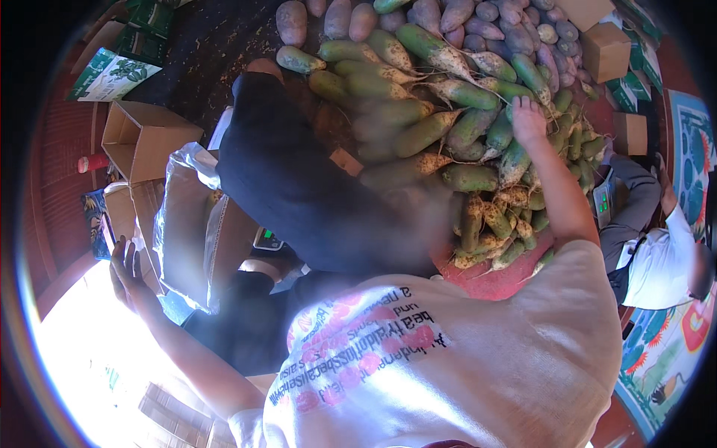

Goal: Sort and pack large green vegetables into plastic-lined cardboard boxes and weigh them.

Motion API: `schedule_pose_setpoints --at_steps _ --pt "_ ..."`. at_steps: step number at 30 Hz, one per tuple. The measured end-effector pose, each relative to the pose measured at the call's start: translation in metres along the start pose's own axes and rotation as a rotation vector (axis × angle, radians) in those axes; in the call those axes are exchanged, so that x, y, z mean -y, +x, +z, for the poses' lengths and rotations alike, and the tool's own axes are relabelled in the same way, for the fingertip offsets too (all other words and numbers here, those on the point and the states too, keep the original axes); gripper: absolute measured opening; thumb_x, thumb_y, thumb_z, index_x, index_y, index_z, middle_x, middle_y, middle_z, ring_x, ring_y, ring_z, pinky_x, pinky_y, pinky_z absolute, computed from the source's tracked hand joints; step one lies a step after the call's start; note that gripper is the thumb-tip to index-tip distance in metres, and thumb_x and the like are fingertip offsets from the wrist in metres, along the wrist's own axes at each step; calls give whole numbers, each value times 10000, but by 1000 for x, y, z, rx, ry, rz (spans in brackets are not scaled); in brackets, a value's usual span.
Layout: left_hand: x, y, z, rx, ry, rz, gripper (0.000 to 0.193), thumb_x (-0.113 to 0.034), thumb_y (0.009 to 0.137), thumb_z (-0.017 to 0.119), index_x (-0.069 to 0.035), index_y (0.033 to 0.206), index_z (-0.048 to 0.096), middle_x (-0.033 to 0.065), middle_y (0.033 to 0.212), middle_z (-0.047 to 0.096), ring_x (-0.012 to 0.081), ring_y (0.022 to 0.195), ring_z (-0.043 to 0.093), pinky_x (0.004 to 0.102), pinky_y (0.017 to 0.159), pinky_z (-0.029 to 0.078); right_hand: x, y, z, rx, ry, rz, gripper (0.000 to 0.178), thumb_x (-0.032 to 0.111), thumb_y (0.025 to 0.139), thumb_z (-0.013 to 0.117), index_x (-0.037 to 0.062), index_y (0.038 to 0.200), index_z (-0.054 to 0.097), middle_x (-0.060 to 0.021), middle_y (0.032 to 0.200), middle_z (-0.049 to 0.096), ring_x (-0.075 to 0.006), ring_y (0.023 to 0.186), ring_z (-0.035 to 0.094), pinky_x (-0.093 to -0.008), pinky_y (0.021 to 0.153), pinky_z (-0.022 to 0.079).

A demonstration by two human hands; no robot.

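My right hand (528,119) reaches forward onto a heap of green radishes (470,127), its fingers curled down over the end of a green radish (502,134). The exact contact under the fingertips is hidden. Out to the left, my left hand (128,272) has its fingers apart and holds nothing. It is beside a cardboard box (237,235) lined with a clear plastic bag (179,231). Many radishes have pale, soil-covered root ends and long thin tails.
Purplish radishes (515,30) lie behind the green ones. A scale (267,239) with a green display stands by my legs. Open cartons (142,142) and a printed box (116,75) are at left. Another person (657,254) sits at right near a second scale (603,201).
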State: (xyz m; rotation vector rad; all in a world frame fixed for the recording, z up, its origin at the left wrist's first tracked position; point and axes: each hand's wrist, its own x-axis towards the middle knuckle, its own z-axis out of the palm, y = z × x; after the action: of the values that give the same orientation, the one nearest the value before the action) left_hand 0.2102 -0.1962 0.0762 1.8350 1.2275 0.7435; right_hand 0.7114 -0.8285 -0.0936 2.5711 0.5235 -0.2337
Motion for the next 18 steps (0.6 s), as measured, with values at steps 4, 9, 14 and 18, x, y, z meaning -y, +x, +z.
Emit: schedule_pose_setpoints --at_steps 4,9,14,18 --pt "2 -9 -14 -56 12 -31 553 -425 1045 431 59 1278 561 193 1309 604 343 1232 581 461 1069 470 120 -18 -79 -292 157 -462 723 164 748 745 93 1406 454 -170 1333 512 -316 1235 509 -451 1059 425" --pt "15 -4 -11 -9 -47 25 537 -417 1051 438 55 1277 563 196 1307 605 344 1219 587 454 1063 471 242 -2 -57 -113 286 -546 746 196 753 751 106 1428 446 -154 1409 450 -305 1327 414 -401 1072 376" --pt "-9 -17 -24 -63 -16 39 535 -420 1051 445 48 1281 563 186 1295 616 331 1208 592 448 1051 476 279 8 -28 -70 171 -505 692 150 802 701 130 1440 435 -143 1445 421 -284 1382 360 -404 1119 311" --pt "-2 -18 -16 -85 -21 18 522 -410 1054 436 44 1275 571 176 1290 620 319 1215 588 440 1054 471 276 15 3 -194 154 -501 679 161 799 713 125 1421 441 -142 1446 422 -286 1387 367 -433 1125 313"
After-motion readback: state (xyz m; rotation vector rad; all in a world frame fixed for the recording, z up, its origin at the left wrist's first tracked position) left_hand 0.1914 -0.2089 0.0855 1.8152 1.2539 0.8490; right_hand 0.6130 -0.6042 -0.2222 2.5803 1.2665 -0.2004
